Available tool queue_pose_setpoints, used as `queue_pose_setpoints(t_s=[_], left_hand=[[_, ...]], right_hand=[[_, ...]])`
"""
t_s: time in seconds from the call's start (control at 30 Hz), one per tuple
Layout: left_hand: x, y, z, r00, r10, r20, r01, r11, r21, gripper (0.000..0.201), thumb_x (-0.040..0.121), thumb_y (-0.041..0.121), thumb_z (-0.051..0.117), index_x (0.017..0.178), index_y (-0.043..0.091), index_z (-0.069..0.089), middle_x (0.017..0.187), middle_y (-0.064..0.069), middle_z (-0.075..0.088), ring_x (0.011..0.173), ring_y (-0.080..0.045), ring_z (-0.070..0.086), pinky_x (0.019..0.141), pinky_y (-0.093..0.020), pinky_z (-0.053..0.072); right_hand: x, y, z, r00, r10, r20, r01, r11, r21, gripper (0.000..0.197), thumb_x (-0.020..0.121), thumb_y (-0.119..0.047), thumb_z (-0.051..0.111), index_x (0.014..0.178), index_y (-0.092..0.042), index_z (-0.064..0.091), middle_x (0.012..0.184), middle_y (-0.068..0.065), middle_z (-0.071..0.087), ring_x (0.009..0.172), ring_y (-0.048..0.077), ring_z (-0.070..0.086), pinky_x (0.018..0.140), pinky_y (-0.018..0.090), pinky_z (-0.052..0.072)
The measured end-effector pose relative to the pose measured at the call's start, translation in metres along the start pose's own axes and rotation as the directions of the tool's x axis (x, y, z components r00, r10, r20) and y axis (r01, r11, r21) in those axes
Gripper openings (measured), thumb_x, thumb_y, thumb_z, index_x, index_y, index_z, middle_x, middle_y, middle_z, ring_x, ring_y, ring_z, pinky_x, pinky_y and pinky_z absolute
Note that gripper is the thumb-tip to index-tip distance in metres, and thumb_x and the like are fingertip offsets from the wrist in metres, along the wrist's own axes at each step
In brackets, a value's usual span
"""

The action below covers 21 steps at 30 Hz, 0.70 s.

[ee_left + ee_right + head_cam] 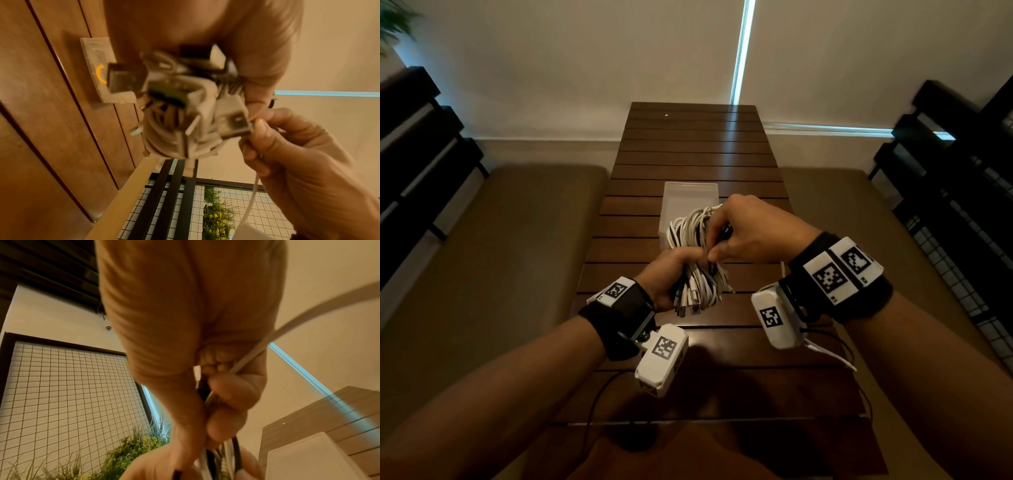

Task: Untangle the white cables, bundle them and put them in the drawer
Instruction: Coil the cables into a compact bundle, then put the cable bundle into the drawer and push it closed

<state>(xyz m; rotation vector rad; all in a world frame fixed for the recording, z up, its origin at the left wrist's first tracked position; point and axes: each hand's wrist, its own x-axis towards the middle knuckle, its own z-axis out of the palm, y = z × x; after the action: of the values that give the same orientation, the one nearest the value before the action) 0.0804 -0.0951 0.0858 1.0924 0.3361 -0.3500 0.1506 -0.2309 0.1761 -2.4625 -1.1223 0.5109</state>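
Note:
A bundle of white cables point(697, 270) with several plug ends hanging down is held above the wooden table point(688, 147). My left hand point(681, 263) grips the bundle round its middle; its plugs point(180, 113) fill the left wrist view, blurred. My right hand point(717, 240) is at the top of the bundle, fingers curled, pinching a white cable strand point(287, 327) and a thin dark piece point(726, 233). Behind the bundle a clear plastic drawer box point(690, 195) lies on the table, partly hidden by the cables. What the dark piece is I cannot tell.
Padded benches point(500, 257) flank the narrow table on both sides. Dark slatted racks point(421, 144) stand at far left and right. A thin black wire point(592, 407) runs over the table's near end. A wire-grid panel point(68, 394) and plants point(131, 449) lie off to the side.

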Motion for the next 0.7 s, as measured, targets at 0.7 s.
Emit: queue_pose_setpoints(t_s=[0.7], left_hand=[[0.003, -0.009, -0.014, 0.975, 0.007, 0.223, -0.005, 1.000, -0.011, 0.027, 0.064, 0.012, 0.074, 0.089, 0.005, 0.068, 0.079, -0.012, 0.062, 0.063, -0.022, 0.065, 0.059, -0.033, 0.056]], right_hand=[[0.001, 0.007, 0.011, 1.000, -0.027, -0.009, 0.027, 0.997, 0.074, 0.013, 0.078, -0.025, 0.079, 0.087, -0.022, 0.070, 0.081, -0.013, 0.064, 0.074, 0.000, 0.059, 0.064, 0.016, 0.043]])
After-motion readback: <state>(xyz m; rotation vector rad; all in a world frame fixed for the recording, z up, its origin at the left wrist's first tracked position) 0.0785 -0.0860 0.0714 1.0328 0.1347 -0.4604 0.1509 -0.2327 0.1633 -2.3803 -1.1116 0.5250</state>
